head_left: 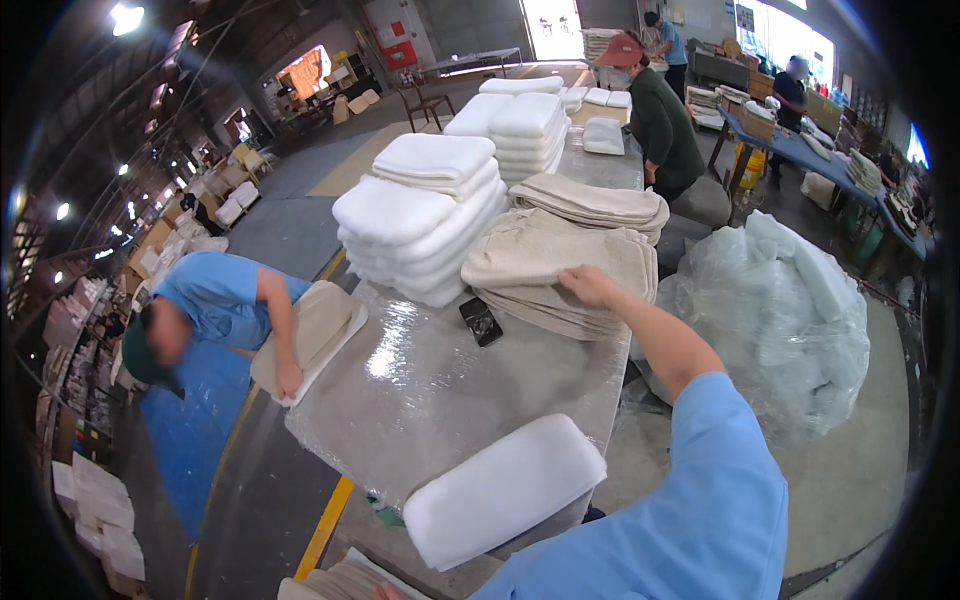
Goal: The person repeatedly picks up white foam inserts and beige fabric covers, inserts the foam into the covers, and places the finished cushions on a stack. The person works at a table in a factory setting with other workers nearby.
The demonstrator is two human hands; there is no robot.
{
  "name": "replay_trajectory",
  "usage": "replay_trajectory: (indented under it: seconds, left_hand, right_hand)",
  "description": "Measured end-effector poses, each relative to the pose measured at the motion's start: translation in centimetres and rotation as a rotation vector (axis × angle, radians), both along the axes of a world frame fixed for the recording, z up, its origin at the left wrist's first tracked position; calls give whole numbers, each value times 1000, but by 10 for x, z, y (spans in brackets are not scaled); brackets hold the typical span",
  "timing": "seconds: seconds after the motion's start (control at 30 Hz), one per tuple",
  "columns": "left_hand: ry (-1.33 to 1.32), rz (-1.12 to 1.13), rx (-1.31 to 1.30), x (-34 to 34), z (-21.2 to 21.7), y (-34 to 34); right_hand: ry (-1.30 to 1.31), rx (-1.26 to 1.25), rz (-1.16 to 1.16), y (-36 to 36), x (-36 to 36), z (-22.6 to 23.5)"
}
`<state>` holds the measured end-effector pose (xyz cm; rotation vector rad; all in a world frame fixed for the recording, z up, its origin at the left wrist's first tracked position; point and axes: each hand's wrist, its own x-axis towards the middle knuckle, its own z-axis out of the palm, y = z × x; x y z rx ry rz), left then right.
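Note:
My right arm, in a light blue sleeve, reaches across the table. At its end my right hand (592, 287) is closed on the near edge of the top beige fabric piece (545, 248) of a stack. Of my left hand (388, 592) only a little shows at the lower edge, beside several folded beige pieces (345, 580); its fingers are mostly cut off. A thick white padding piece (505, 490) lies on the near end of the plastic-covered table (400, 400). A black phone-like object (481, 321) rests by the beige stack.
Tall stacks of white padding (420, 215) stand farther up the table. At the left, a co-worker (225, 300) leans over a beige piece on white padding (315, 335). A large clear plastic bag of white padding (770, 320) sits to the right. Another person (655, 120) stands beyond the stacks.

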<state>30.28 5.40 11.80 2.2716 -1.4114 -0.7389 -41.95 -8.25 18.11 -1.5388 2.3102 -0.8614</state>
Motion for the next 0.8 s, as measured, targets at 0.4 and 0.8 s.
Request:
replay_trajectory:
  seconds: [0.4, 0.8]
  left_hand:
    - [1065, -640, 82, -132, -18, -95]
    - [2284, -554, 818, -187, -12, -100]
  right_hand:
    - [-36, -443, 164, 94, 175, 185]
    - [-666, -101, -85, 149, 175, 74]
